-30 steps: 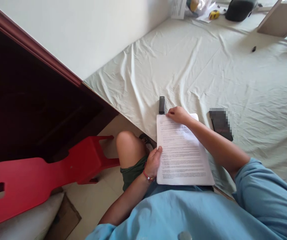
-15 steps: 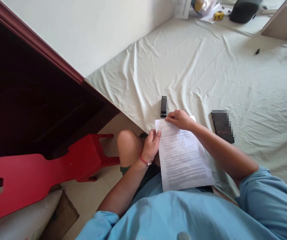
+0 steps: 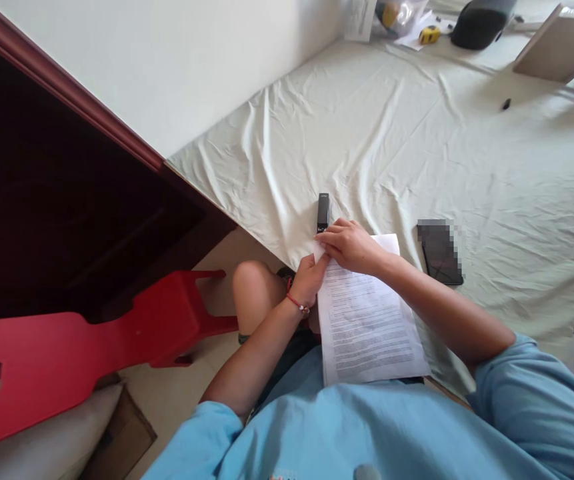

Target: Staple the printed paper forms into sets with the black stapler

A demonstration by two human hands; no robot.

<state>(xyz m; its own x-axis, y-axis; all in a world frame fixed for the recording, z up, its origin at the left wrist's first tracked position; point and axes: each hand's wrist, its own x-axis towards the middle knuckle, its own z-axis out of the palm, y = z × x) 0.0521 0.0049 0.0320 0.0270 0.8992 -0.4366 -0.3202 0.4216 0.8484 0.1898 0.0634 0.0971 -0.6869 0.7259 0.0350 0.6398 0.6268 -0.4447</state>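
Printed sheets of paper [image 3: 369, 327] lie over my lap and the edge of the cloth-covered surface. My left hand [image 3: 311, 277], with a red bracelet at its wrist, pinches their upper left edge, thumb on top. Across the top left corner reaches my right hand [image 3: 347, 245], its fingers closed on that corner close to my left thumb. Whether it grips one sheet or several is hidden. Just beyond my right fingertips lies a small black device [image 3: 323, 212] with a glossy front. To the right of the paper rests a dark phone [image 3: 441, 257], partly blurred out.
A wrinkled pale sheet [image 3: 417, 153] covers the broad surface. Far back are a yellow tape measure [image 3: 429, 35], a black cap-like object [image 3: 481, 25] and a slanted board [image 3: 561, 47]. A red plastic chair [image 3: 117, 343] stands at left, near a cardboard box [image 3: 121, 433].
My right hand has moved left along the paper's top edge to the corner. My left hand has shifted slightly right, and the two hands now meet there.
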